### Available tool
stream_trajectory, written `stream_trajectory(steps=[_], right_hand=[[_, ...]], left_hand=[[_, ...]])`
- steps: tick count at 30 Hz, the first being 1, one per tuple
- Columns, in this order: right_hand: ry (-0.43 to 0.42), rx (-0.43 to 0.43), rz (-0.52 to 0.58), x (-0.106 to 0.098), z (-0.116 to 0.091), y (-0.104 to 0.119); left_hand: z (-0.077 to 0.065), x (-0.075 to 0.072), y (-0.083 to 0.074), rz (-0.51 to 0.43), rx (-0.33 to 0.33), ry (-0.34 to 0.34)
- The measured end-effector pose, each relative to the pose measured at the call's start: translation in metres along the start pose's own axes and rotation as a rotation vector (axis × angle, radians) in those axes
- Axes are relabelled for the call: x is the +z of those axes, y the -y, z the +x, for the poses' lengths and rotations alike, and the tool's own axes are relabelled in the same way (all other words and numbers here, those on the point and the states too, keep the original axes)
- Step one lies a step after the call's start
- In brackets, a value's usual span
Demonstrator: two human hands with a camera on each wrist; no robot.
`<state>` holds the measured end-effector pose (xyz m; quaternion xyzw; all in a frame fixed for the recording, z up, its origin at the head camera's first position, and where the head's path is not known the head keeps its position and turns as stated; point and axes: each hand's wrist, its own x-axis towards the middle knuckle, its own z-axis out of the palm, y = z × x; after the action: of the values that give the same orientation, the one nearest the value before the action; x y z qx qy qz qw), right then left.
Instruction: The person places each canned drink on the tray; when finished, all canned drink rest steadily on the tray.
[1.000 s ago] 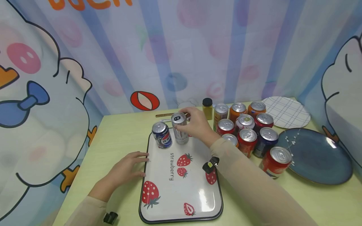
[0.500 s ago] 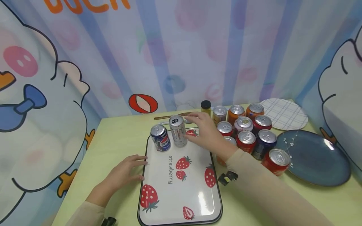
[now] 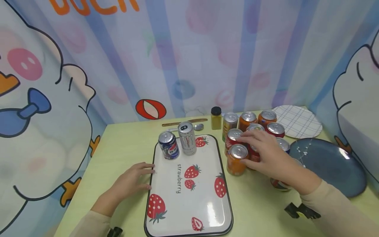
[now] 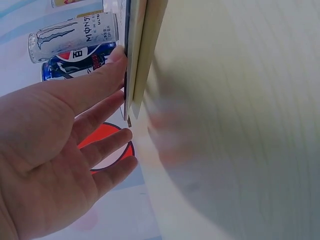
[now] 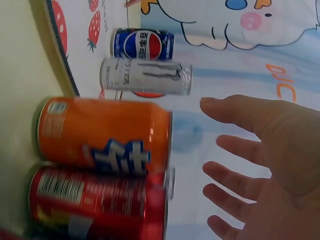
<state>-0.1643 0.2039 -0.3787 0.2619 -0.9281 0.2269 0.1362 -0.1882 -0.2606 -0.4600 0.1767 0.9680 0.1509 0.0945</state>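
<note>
The left hand rests its fingers on the left edge of a white strawberry tray. At the tray's far end a blue Pepsi can and a taller silver Monster can stand upright side by side. My right hand hovers at the can group with spread fingers, holding nothing. Closest to it is an orange soda can, at the group's near left; in the right wrist view a gap separates the fingers from this can. A red can stands beside it.
More cans stand packed together behind the hand. A dark blue plate and a checked round mat lie at right. Behind the tray are a black-lidded yellow jar, a spoon and chopsticks.
My right hand has let go of the silver Monster can on the tray and moved right to the can group. The left hand stays at the tray's edge.
</note>
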Motion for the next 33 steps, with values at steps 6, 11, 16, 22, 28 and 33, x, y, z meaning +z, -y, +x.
stream_trajectory(steps=[6,11,16,22,28,33], right_hand=[[-0.033,0.009,0.060,-0.020,-0.036,-0.025],[-0.020,0.090,0.076,-0.033,-0.063,-0.047],[-0.019,0.091,-0.039,-0.035,-0.085,-0.064],[-0.030,0.146,-0.104,-0.033,-0.107,-0.078],[-0.062,0.092,-0.119,-0.033,-0.110,-0.089],[-0.031,0.121,-0.088,-0.031,-0.107,-0.091]], left_hand=[[0.001,0.002,-0.001,0.001,-0.001,0.003],[0.001,0.003,0.000,-0.011,0.014,-0.006],[0.000,0.004,-0.001,-0.003,0.004,-0.001],[-0.002,0.004,-0.004,-0.007,-0.005,0.012],[-0.002,0.000,-0.006,0.003,-0.031,0.006],[-0.002,-0.002,-0.004,0.012,-0.010,-0.004]])
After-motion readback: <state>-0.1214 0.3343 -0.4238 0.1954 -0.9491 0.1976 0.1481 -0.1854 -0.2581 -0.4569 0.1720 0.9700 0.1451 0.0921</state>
